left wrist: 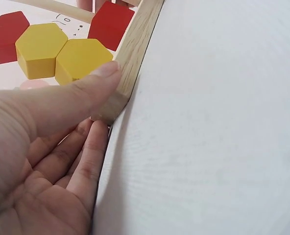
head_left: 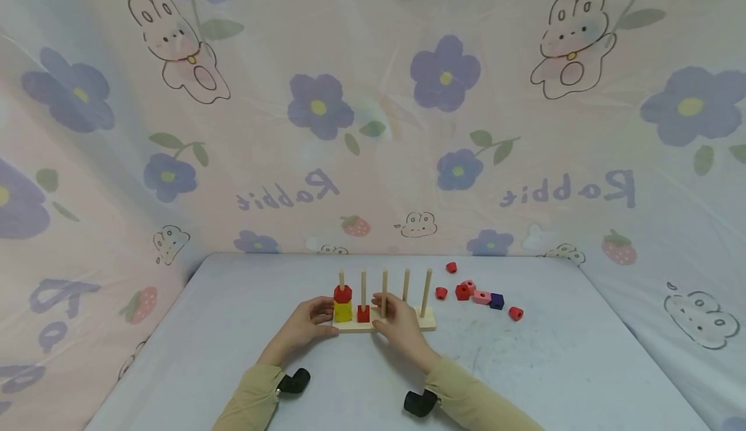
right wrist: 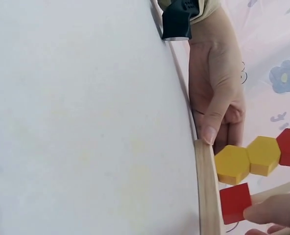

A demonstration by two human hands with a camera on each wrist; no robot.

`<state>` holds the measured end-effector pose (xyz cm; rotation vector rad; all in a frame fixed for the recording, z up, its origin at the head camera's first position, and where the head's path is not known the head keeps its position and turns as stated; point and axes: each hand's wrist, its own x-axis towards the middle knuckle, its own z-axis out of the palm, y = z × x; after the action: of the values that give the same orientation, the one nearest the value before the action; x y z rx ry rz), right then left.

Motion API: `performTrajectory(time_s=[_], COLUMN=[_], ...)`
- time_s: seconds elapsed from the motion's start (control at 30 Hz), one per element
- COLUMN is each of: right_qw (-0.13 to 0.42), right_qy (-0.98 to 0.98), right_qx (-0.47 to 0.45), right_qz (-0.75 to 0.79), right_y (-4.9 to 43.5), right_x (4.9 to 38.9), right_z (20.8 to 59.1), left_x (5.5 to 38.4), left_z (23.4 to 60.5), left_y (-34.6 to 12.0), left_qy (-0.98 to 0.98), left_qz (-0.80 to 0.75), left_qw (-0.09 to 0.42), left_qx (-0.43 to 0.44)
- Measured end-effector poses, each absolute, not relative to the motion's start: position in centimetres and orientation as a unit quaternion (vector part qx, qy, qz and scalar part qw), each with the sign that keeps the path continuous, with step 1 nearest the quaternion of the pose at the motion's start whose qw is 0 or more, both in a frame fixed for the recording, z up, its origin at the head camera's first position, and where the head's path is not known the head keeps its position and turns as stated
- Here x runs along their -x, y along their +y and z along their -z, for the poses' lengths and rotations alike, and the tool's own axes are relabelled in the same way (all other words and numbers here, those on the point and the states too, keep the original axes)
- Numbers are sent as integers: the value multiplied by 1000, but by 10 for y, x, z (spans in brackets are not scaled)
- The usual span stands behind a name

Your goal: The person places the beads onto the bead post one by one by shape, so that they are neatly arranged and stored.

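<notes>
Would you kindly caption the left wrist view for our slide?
Left hand grips a pale wooden base bearing two yellow hexagonal blocks.

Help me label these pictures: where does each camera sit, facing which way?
Head: on the head, facing forward and down at the peg board; left grip, right grip and sleeves show.
Left wrist: wrist-worn, facing the peg board's end; left grip shows close, probably some right grip at top.
Right wrist: wrist-worn, facing along the peg board; left grip, sleeve and part of right grip show.
Both wrist views share two yellow blocks.
</notes>
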<state>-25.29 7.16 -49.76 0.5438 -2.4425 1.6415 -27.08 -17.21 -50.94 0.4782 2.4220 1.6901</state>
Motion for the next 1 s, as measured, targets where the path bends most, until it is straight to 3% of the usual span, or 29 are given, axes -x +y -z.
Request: performTrajectory(time_s=[0.23,0.6,1.0], right_qw=[44,51,126], right_qy=[-808,-811,-830], right_qx=[-190,-203,-174], right_qz=[-555,-547,-515], right_y=[92,126,187], right_x=[234,193,215], right_z=[485,438,437], left_x=[271,270,258], left_z=[510,512,497], left_y=[-171,-171,-167], left_qy=[808,809,812], left_qz=[-562,-561,-559], left_qw=[73,71,60], left_qx=[-159,-158,-157])
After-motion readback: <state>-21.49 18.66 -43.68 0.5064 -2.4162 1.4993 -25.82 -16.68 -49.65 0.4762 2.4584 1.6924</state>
